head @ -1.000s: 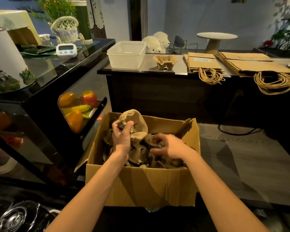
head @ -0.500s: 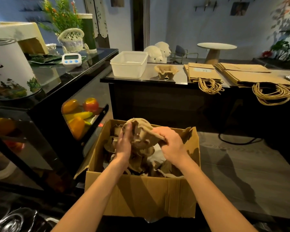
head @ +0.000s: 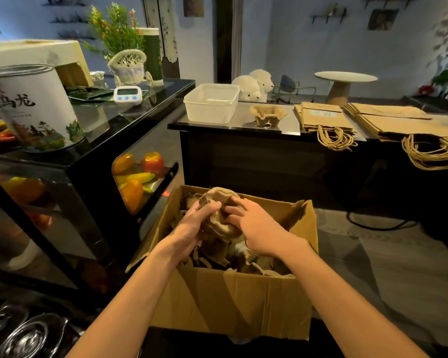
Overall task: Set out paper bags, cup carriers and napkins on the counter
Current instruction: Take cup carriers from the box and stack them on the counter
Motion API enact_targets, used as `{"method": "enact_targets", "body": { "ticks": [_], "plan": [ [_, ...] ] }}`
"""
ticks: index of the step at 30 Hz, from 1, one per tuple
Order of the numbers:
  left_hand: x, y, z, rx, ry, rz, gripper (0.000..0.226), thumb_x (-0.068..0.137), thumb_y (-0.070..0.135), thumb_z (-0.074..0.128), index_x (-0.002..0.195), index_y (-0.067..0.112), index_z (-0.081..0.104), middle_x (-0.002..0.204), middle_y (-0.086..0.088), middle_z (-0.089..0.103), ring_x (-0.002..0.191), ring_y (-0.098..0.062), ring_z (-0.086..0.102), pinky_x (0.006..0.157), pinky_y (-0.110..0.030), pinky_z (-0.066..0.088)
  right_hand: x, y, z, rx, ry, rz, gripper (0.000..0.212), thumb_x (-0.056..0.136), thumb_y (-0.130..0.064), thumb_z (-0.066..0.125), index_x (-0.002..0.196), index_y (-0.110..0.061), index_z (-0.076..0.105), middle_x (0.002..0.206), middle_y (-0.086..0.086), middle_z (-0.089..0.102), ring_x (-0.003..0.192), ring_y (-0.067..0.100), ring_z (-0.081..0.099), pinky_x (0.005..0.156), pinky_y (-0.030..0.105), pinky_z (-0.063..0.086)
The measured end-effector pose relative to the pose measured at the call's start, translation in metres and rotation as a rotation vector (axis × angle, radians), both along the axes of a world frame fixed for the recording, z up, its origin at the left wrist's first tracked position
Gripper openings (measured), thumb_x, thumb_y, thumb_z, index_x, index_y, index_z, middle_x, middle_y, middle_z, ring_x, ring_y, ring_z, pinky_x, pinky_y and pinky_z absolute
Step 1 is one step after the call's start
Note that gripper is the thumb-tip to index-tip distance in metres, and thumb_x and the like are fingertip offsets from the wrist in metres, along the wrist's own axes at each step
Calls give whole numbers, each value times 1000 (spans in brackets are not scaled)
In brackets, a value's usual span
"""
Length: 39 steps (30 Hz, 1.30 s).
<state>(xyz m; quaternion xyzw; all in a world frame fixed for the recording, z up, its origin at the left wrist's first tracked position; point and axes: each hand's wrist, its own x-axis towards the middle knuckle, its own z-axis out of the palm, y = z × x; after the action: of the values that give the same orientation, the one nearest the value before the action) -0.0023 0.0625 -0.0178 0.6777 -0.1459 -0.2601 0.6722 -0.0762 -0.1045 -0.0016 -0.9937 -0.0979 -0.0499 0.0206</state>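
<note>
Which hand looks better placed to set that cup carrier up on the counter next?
Probably the right hand. It and the left hand both grip the cup carrier over the box, but the other carrier on the counter sits ahead, slightly to the right.

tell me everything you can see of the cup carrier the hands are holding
Brown moulded pulp, the held cup carrier has rounded wells and wavy edges. It is tilted, above other carriers in the open cardboard box. The left hand grips its left side, the right hand its right, fingers curled over it.
</note>
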Motion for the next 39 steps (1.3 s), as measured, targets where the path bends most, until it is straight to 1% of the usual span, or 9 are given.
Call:
{"method": "enact_targets", "body": {
  "ticks": [4,7,11,15,20,23,32,35,39],
  "plan": [
    [-7,3,-7,51,-36,50,83,75,75,67,146,36,45,134,3,64,127,-24,57,106,-42,45,-20,-16,4,619,-144,-246,30,102,-14,51,127,-29,60,126,-9,61,121,10,54,103,29,47],
    [-10,4,-22,133,-45,55,107,61,85,73,152,47,30,151,5,47,137,-24,47,118,-51,36,-38,-34,-6,519,146,-365,23,97,-48,60,115,-34,56,108,-13,61,102,8,59,84,24,50],
    [-23,-8,-26,146,-115,52,55,92,55,66,137,49,35,129,13,50,126,-17,48,104,-34,37,-47,-32,-30,391,631,-402,46,93,-57,62,131,-30,59,109,-10,62,97,9,59,83,24,49],
    [-32,-17,-23,119,-173,99,64,86,59,71,139,46,36,137,8,51,129,-19,48,110,-40,41,-46,-39,-39,506,315,-484,26,105,-31,51,127,-25,64,106,-6,68,96,10,64,84,27,54],
    [-33,-19,-23,-23,-140,206,64,92,45,71,145,42,35,137,3,53,117,-12,55,78,-21,46,-49,-40,-33,1103,-84,-643,24,108,-33,43,121,-25,61,112,-8,66,104,8,61,84,23,50],
    [-35,-24,-21,-9,-127,183,62,90,47,71,138,50,32,129,10,50,117,-13,51,93,-30,42,-49,-23,-23,1334,-194,-549,20,108,-33,44,110,-31,64,106,-9,69,103,6,65,88,26,55],
    [-36,-24,-20,-65,-149,142,74,81,66,70,141,48,31,131,12,53,122,-13,55,104,-39,48,-26,19,-18,960,-453,-355,24,106,-40,46,111,-26,65,101,-17,62,97,2,60,81,23,53],
    [-35,-19,-19,-102,-132,172,81,79,64,70,146,43,28,129,14,52,120,-11,56,94,-29,50,-24,24,-14,866,-321,-296,40,106,-51,36,122,-26,63,113,-16,60,105,3,56,86,22,49],
    [-38,-23,-18,-85,-149,188,77,82,51,74,145,41,30,128,16,53,117,-5,54,88,-19,45,-21,22,-11,626,-474,-392,32,107,-38,42,121,-22,66,115,-8,64,101,5,58,74,8,38]
  ]
}}
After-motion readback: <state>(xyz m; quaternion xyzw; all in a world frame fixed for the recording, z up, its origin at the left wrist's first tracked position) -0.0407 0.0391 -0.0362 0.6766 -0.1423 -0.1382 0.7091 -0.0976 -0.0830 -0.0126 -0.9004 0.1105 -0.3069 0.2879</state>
